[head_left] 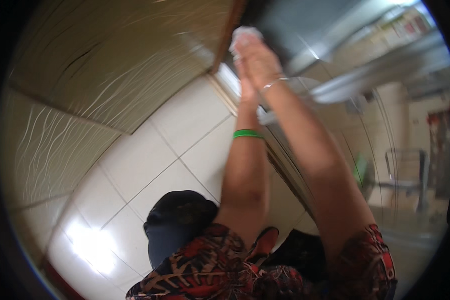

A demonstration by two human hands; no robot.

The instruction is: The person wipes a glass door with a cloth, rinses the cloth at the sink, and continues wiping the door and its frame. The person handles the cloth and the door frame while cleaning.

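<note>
I had both arms stretched out ahead of me, toward twelve o'clock in the view. My right hand (257, 57) lay flat with its fingers together, pressing a crumpled white cloth (245, 35) against the dark, shiny panel (285, 25) that filled the top of the view. The cloth sat right at the panel's left edge, just beside the brown wooden frame (227, 35) at about eleven o'clock, and most of it was hidden under my fingers, so I could not tell how big it was or whether it was damp. My left hand (247, 87) was edge-on to the camera, tucked against my right wrist just below the thin bracelet (275, 84); it looked flat rather than curled, touching the wrist, but I could not tell for certain whether it gripped anything. A green band (247, 134) circled my left forearm.

As for progress, I judged the wiping to be well under way but not finished. The cloth was pressed at the upper left corner of the panel, and the stretch of dark surface running off toward two o'clock showed pale streaks of reflection, so I could not say which part was already clean. The long glass pane (395, 165) at three o'clock, with a metal-framed chair (407, 175) showing in it, had no cloth near it. Below me, at six o'clock, were my patterned red sleeves (200, 265) and the white floor tiles (150, 160).
</note>
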